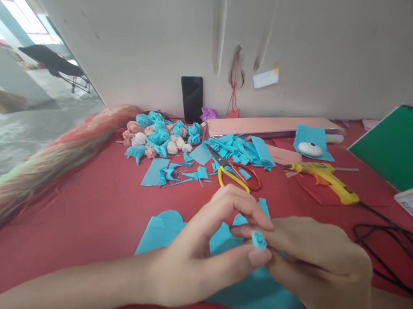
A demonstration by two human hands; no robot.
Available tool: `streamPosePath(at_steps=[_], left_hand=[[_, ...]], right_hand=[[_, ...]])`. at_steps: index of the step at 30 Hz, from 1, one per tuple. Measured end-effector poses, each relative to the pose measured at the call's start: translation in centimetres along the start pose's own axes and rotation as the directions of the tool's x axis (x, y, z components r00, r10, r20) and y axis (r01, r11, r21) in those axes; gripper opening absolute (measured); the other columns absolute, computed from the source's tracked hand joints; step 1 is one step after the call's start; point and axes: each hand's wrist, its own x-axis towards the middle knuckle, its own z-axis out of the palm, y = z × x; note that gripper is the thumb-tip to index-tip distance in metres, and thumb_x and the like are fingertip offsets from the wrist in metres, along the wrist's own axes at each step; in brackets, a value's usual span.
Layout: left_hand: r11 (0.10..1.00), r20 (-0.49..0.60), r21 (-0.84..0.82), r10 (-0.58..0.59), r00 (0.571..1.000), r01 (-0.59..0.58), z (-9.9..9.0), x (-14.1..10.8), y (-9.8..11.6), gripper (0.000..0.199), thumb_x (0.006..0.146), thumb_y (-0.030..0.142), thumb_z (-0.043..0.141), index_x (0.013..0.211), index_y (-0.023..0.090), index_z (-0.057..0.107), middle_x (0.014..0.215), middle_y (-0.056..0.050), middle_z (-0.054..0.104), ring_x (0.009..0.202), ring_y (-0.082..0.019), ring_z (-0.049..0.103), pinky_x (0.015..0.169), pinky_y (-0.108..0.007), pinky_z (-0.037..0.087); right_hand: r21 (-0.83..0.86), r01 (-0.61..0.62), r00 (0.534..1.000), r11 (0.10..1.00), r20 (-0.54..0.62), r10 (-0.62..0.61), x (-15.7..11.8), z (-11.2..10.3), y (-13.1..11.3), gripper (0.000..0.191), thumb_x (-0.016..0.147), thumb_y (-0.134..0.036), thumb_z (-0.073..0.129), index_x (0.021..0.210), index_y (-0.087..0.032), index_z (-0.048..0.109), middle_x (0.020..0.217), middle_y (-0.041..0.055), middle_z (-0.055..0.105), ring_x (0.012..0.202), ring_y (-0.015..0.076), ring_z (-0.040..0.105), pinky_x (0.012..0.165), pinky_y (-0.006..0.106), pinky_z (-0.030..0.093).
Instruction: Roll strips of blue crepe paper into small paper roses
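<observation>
A small, tightly rolled blue paper flower is pinched where my two hands meet, low and right of the middle. My left hand reaches in from the left, its thumb pressed against the roll and its index finger arched over to the right hand's fingers. My right hand is closed at the roll from the other side; its inner fingers are partly hidden. Beneath both hands lie larger blue paper pieces, with some cut into petal-like curves. Scissors with red and yellow handles rest just beyond the left hand.
Blue paper scraps are heaped behind the scissors. Left of them is a pile of blue, pink and white paper flowers. A yellow glue gun with a black cord lies right. A phone leans against the wall; a green board stands right.
</observation>
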Motion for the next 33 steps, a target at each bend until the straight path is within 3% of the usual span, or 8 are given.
streamPosePath(at_steps=[3,7,10,14,20,24,28,33], left_hand=[[0.998,-0.012,0.056,0.035,0.999,-0.035,0.0,0.0,0.1,0.012,0.088,0.018,0.059,0.099,0.021,0.055,0.097,-0.004,0.053,0.087,-0.015,0.049,0.082,-0.028,0.043],[0.997,-0.03,0.066,0.047,0.998,-0.045,0.2,0.1,0.1,0.017,0.085,0.012,0.061,0.098,0.02,0.054,0.094,-0.002,0.05,0.085,-0.013,0.047,0.075,-0.021,0.045],[0.996,-0.033,0.076,0.056,0.998,-0.053,0.1,0.2,0.1,0.023,0.082,0.011,0.065,0.099,0.02,0.053,0.093,-0.002,0.049,0.083,-0.013,0.048,0.076,-0.022,0.047],[0.984,-0.071,0.135,0.13,0.989,-0.119,-0.5,0.6,-0.1,0.02,0.082,0.01,0.064,0.098,0.019,0.057,0.094,-0.004,0.054,0.088,-0.016,0.052,0.083,-0.028,0.047],[0.988,-0.152,0.096,0.138,0.979,-0.124,-1.1,0.9,-0.4,0.009,0.083,0.011,0.068,0.088,0.019,0.07,0.085,-0.001,0.059,0.084,-0.013,0.055,0.085,-0.026,0.047],[0.999,-0.175,-0.029,0.023,0.984,-0.028,-1.2,0.8,-0.4,0.016,0.079,0.011,0.074,0.088,0.024,0.077,0.085,0.001,0.057,0.082,-0.01,0.055,0.084,-0.023,0.049],[0.955,-0.122,-0.284,-0.125,0.985,0.086,-1.3,0.8,-0.5,0.019,0.078,0.008,0.074,0.085,0.026,0.08,0.085,0.001,0.054,0.075,-0.008,0.057,0.069,-0.018,0.052],[0.847,0.006,-0.5,-0.205,0.979,0.181,-1.4,1.3,-0.6,0.008,0.078,0.016,0.077,0.083,0.021,0.079,0.081,0.001,0.055,0.062,-0.006,0.06,0.06,-0.02,0.053]], right_hand=[[0.037,0.091,0.99,0.995,-0.112,-0.087,-0.9,0.5,0.9,0.037,0.087,-0.018,0.061,0.118,-0.037,0.067,0.069,-0.0037,0.075,0.053,0.0136,0.069,0.055,0.02,0.059],[-0.089,0.077,0.997,0.993,0.01,-0.077,-1.2,0.0,1.1,0.031,0.092,-0.021,0.057,0.118,-0.035,0.066,0.072,-0.0036,0.076,0.061,0.0117,0.072,0.06,0.015,0.059],[-0.151,0.098,0.993,0.984,0.076,-0.088,-0.3,-0.6,0.4,0.027,0.085,-0.012,0.063,0.104,-0.029,0.071,0.072,-0.003,0.077,0.065,0.0122,0.074,0.065,0.013,0.059],[-0.174,0.089,0.992,0.981,-0.075,-0.103,1.2,-0.5,-0.4,0.028,0.073,-0.001,0.062,0.081,-0.025,0.074,0.066,-0.002,0.077,0.053,0.0134,0.072,0.057,0.014,0.06],[-0.168,0.018,0.991,0.986,-0.127,-0.04,2.1,-0.2,-1.0,0.025,0.073,-0.003,0.061,0.065,-0.024,0.07,0.054,-0.0035,0.072,0.042,0.0118,0.066,0.045,0.014,0.056],[-0.194,-0.042,0.995,0.98,-0.095,0.024,2.2,-0.6,-1.5,0.019,0.072,-0.008,0.063,0.057,-0.019,0.069,0.048,-0.0013,0.068,0.037,0.0094,0.061,0.042,0.011,0.051],[-0.054,-0.11,0.993,0.992,-0.042,0.108,2.8,-0.9,-1.6,0.019,0.069,-0.007,0.064,0.054,-0.014,0.071,0.043,0.0005,0.065,0.035,0.0091,0.059,0.04,0.009,0.048],[0.172,-0.344,0.931,0.923,0.187,0.312,3.1,-1.4,-0.9,0.019,0.072,-0.005,0.063,0.061,-0.013,0.076,0.047,0.0024,0.069,0.04,0.0108,0.063,0.043,0.012,0.052]])
